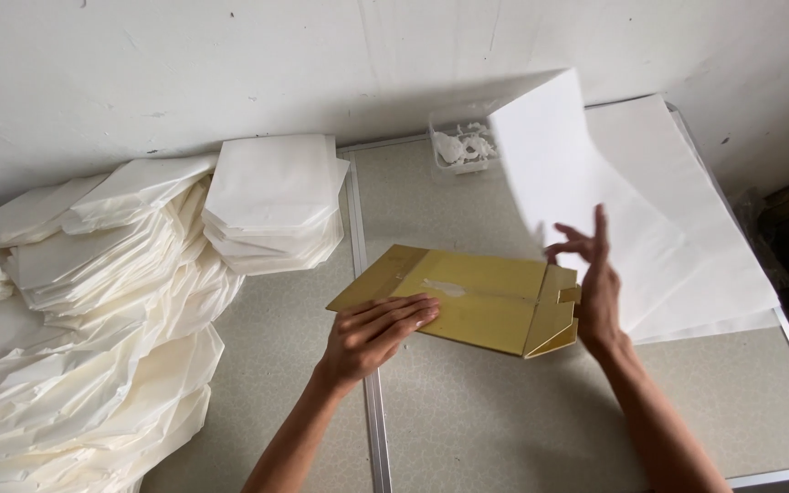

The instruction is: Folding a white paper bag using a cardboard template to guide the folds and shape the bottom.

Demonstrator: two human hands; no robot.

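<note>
Currently your left hand (378, 330) lies flat, fingers extended and gripping nothing, pressing the near edge of a yellow-brown cardboard template (468, 297) that rests on the grey desk (504, 420) across its metal centre seam. Your right hand (593, 288) is raised at the template's folded right end, fingers loosely spread, lifting a white paper sheet (550, 160) that curls up off the stack of white sheets (687, 237). Folded white paper bags (271, 205) are piled left; a small clear tub (461, 146) stands by the wall.
</note>
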